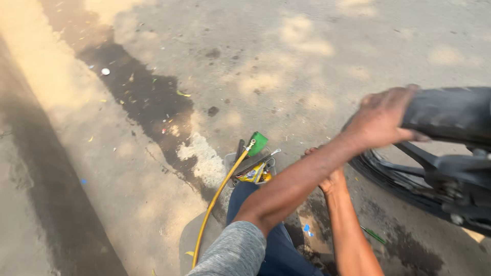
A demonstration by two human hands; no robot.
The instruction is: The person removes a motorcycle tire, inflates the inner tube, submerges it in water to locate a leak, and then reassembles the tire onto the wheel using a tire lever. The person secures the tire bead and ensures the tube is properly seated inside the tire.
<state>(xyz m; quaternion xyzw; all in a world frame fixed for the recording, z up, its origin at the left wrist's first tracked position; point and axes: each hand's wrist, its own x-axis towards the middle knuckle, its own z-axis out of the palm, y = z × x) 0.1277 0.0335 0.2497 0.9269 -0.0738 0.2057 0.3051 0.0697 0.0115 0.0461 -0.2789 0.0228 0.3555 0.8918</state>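
Note:
My left hand (381, 121) reaches across from a grey sleeve and grips the top of a black motorcycle tyre (450, 113) at the right edge. The wheel's black rim and spokes (434, 168) sit below the tyre. My right hand (330, 180) is curled close to the wheel's lower left edge. It is partly hidden behind my left forearm, so what it holds is unclear.
A small grey tray (230, 162) lies on the ground by my knee in dark blue trousers (245, 197), with tools and a yellow packet (254, 175) in it. A yellow hose (217, 197) with a green end (258, 142) runs past it. The concrete shows dark wet stains (143, 97).

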